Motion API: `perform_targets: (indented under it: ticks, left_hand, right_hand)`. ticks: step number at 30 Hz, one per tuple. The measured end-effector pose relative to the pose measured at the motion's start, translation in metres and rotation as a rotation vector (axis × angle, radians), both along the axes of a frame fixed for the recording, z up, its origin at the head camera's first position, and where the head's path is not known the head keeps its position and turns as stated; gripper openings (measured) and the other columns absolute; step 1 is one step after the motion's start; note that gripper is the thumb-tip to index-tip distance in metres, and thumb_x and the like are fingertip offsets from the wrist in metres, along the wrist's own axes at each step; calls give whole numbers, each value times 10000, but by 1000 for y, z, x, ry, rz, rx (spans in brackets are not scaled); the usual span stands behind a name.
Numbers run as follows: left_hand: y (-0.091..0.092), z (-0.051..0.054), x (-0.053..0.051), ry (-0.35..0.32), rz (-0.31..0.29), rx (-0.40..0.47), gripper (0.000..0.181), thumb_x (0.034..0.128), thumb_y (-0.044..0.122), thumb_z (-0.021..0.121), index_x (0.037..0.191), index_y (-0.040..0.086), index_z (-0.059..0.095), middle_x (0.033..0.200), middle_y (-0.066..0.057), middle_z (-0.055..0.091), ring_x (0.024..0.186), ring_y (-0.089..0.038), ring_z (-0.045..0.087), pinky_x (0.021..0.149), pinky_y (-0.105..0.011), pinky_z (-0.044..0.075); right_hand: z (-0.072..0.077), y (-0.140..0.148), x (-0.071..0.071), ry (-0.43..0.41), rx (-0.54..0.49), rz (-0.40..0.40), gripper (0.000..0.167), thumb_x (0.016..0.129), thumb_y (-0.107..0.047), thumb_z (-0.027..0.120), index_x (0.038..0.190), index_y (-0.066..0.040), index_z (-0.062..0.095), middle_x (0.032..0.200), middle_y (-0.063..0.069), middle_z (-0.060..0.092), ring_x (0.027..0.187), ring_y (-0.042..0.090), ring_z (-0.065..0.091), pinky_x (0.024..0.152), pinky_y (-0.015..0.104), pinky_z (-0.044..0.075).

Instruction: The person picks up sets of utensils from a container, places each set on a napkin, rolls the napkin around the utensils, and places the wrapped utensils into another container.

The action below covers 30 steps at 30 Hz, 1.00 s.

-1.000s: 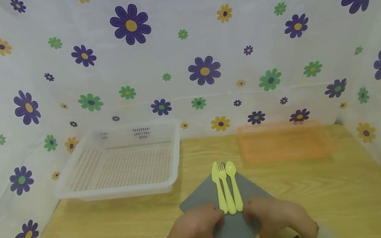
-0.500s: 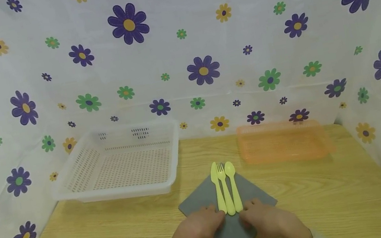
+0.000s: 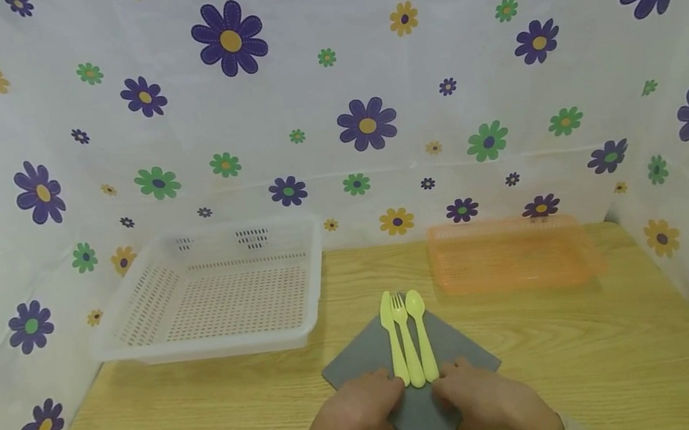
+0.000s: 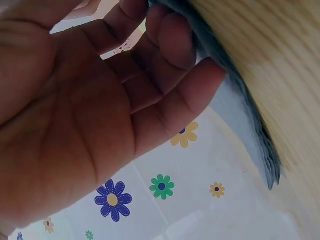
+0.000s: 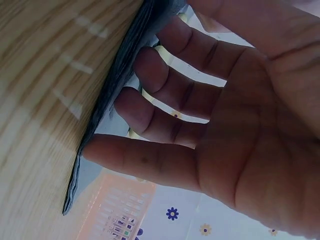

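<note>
Cutlery [image 3: 410, 347], lying from the napkin's [image 3: 456, 347] far corner to its middle, on the table's [image 3: 148, 426] near side, could slide askew if one edge gets tugged harder. Left hand [image 3: 355, 412] and right hand [image 3: 495, 394] bend fingers at the two near edges; whether they pinch I can't tell. Flat half a second ago, the near corner now puckers.
</note>
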State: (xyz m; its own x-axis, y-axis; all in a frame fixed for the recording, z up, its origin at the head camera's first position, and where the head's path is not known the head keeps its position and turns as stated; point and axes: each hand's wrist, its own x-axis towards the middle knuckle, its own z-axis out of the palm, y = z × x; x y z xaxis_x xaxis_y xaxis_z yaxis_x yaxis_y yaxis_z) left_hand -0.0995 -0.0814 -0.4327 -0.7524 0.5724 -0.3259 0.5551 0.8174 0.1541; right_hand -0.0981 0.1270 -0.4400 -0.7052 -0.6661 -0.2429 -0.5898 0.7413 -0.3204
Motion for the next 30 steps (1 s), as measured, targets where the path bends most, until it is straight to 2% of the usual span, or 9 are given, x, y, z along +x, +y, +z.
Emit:
perform_targets:
  ticks: [5,9,14,16,20,23,27,30]
  left_hand:
    - [-2,-1,0,33,-14,36,183,832,164,775,876,144,599,819,25,534,739,-84,508,663,-250,469]
    - [-4,-1,-2,16,-17,51,138,881,166,725,870,139,590,802,37,516,718,-75,475,654,-238,451]
    - [-5,-2,-5,0,-20,101,136,897,128,699,835,140,578,750,60,503,685,-64,458,634,-227,437]
    - [-6,-2,-6,-5,-16,129,141,898,120,693,826,141,574,730,65,503,669,-63,461,624,-227,436]
    - [-9,-1,-8,-35,-20,182,164,886,118,706,819,134,557,709,67,481,650,-66,445,603,-225,421]
    - [-11,-1,-9,-66,-27,190,228,822,158,766,836,140,539,715,77,461,657,-67,428,605,-224,404]
    - [-14,0,-11,-112,-17,184,299,762,186,814,881,140,543,757,78,498,698,-67,457,648,-236,424]
    - [-17,1,-13,-147,-5,207,251,797,140,788,886,124,553,788,65,528,727,-65,474,683,-243,445]
  right_hand:
    - [-2,-1,1,43,-9,7,275,725,-68,811,772,-151,553,796,-57,433,792,154,417,649,273,395]
    - [-3,1,-1,60,-33,29,256,745,-72,798,774,-156,558,788,-66,427,775,141,417,650,268,379]
    - [-1,5,-5,13,-19,50,311,679,-175,849,865,-160,600,831,-86,448,811,121,428,685,270,396]
    - [-1,6,-5,15,-19,60,310,677,-183,839,885,-156,611,845,-85,471,825,120,444,693,275,406]
    - [-4,5,-7,84,-71,95,143,816,-111,759,840,-124,619,813,-58,531,771,93,499,673,276,445]
    - [-6,5,-9,107,-128,92,174,869,-24,677,757,-118,581,740,-56,523,683,60,474,622,266,445]
    - [-6,7,-11,59,-193,44,244,874,-5,622,704,-144,515,684,-83,467,631,49,415,583,266,419]
    - [-5,9,-13,29,-236,13,243,902,-27,599,717,-155,507,669,-88,444,626,58,413,583,275,418]
